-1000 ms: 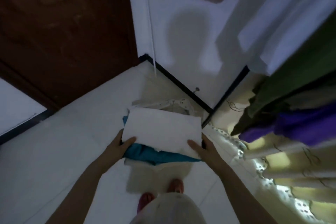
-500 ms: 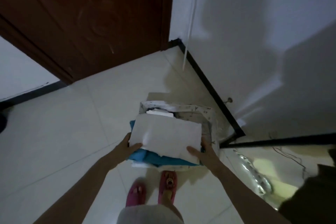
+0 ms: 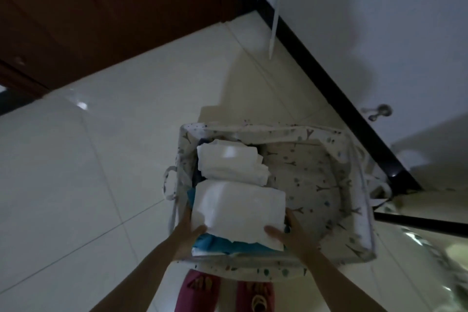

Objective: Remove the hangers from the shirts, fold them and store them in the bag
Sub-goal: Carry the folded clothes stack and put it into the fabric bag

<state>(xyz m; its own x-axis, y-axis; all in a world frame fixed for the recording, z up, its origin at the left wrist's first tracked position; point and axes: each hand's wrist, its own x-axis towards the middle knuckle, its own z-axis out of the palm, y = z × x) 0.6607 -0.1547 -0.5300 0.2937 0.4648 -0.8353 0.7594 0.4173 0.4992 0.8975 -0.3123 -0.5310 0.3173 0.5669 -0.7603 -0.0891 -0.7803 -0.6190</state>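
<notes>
Two grips noted: left grip [image 3: 188,232] and right grip [image 3: 295,234] clamped on near corners of folded shirts [image 3: 238,208], held at near-left of bag [image 3: 316,172]. Judged light, soft, liable to slump; advise support beneath both sides.
</notes>
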